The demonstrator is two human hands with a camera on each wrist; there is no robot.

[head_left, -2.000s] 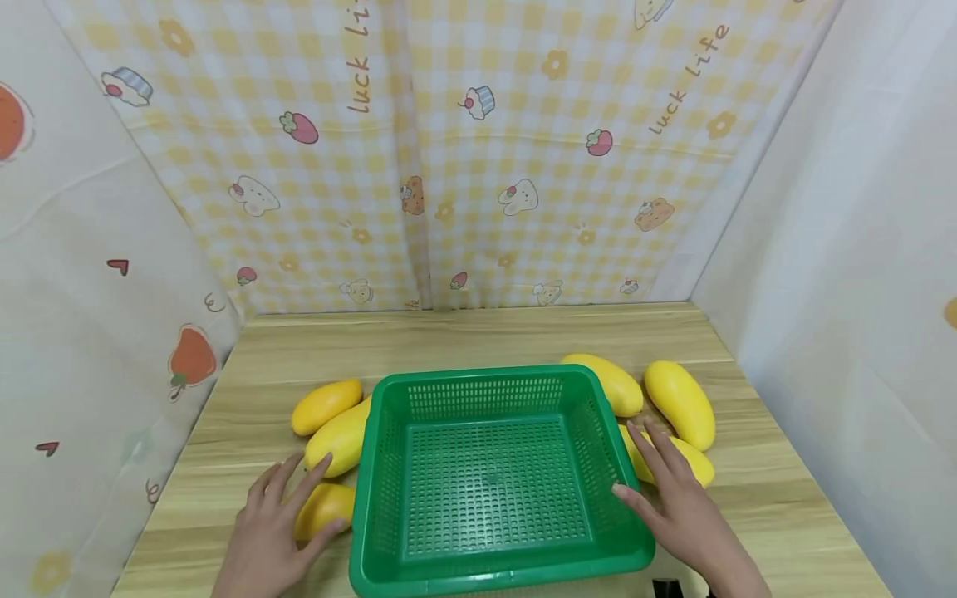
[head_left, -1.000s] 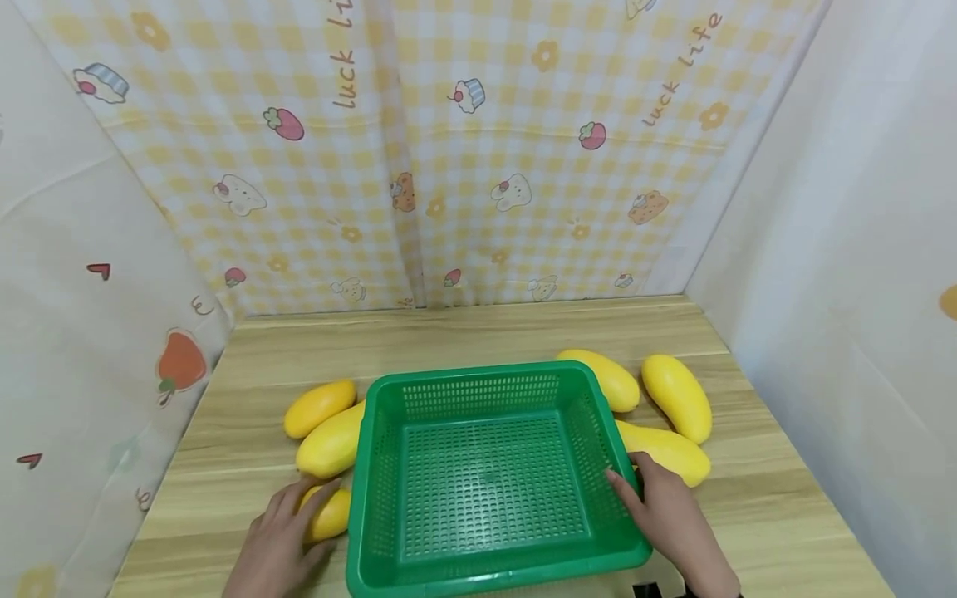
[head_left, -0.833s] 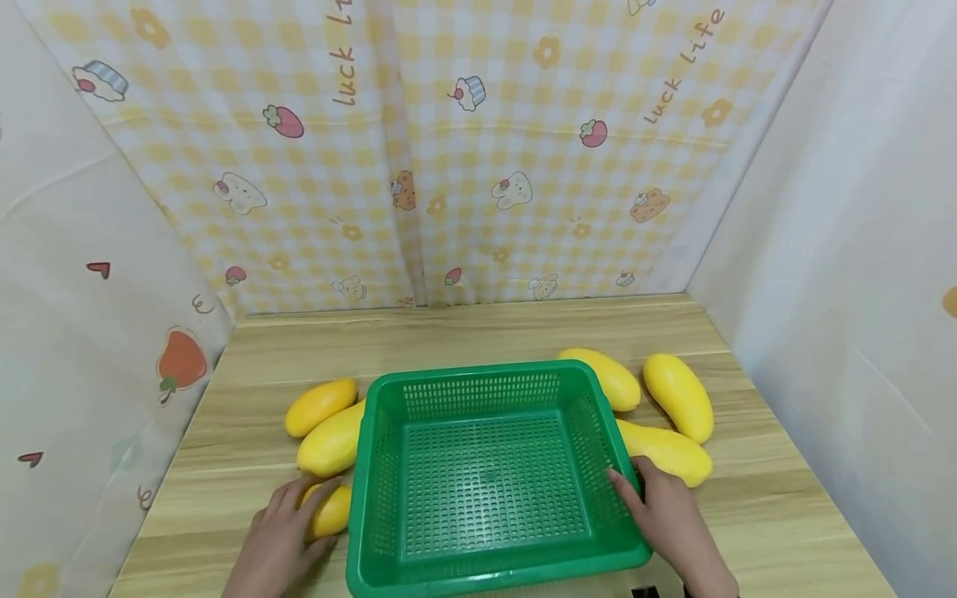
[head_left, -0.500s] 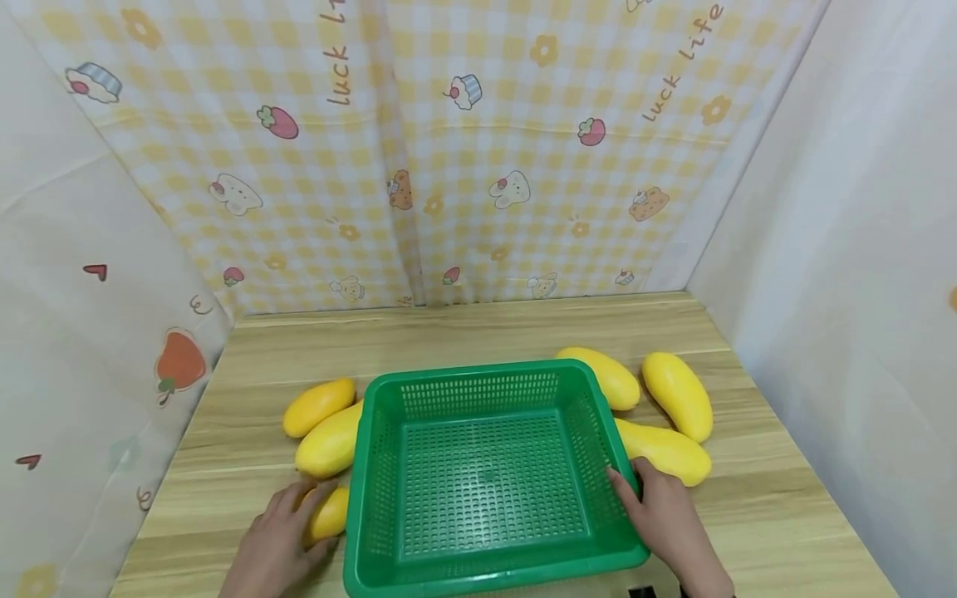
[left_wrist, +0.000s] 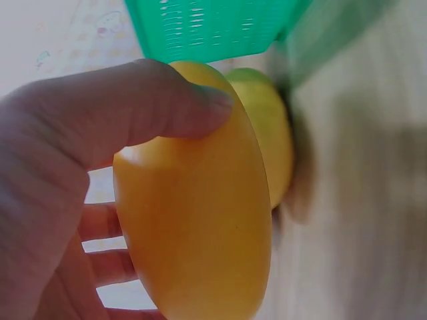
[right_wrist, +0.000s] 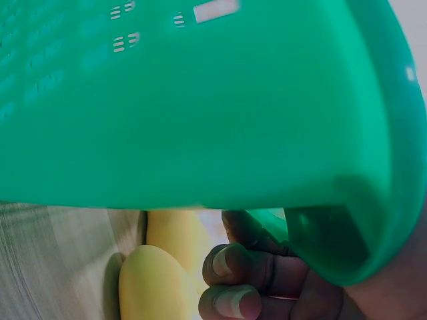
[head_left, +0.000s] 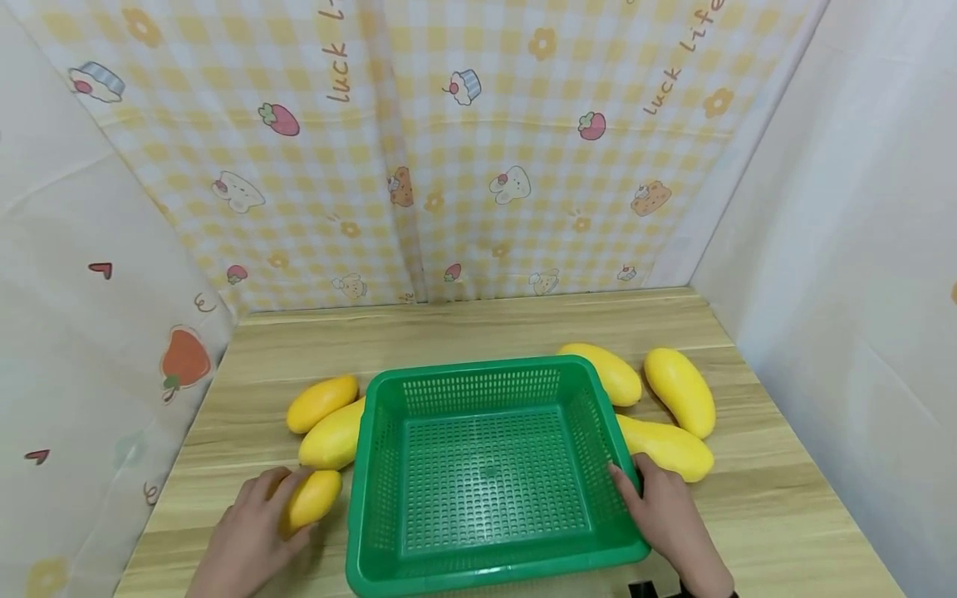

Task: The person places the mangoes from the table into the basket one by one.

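Observation:
My left hand (head_left: pixel 250 527) grips an orange-yellow mango (head_left: pixel 315 498) just left of the green plastic basket (head_left: pixel 489 573). In the left wrist view the thumb lies across that mango (left_wrist: pixel 200 220), with fingers curled behind it. My right hand (head_left: pixel 669 515) holds the basket's right rim, thumb over the inner side. Seen from the right wrist, its curled fingertips (right_wrist: pixel 233 283) are outside the basket wall (right_wrist: pixel 200 133), under the rim. The basket has slotted walls and a mesh floor with nothing on it.
Left of the basket lie a yellow mango (head_left: pixel 332 436) and a smaller orange-yellow mango (head_left: pixel 322 403). Three yellow mangoes, one at the back (head_left: pixel 609 374), one far right (head_left: pixel 680 390) and one nearer (head_left: pixel 665 447), lie on the right. Patterned cloth (head_left: pixel 463 166) walls the wooden table (head_left: pixel 478 328).
My left hand has closed round the near-left mango and shifted it slightly left and up, away from the basket. The right hand has come down onto the basket rim and stays there.

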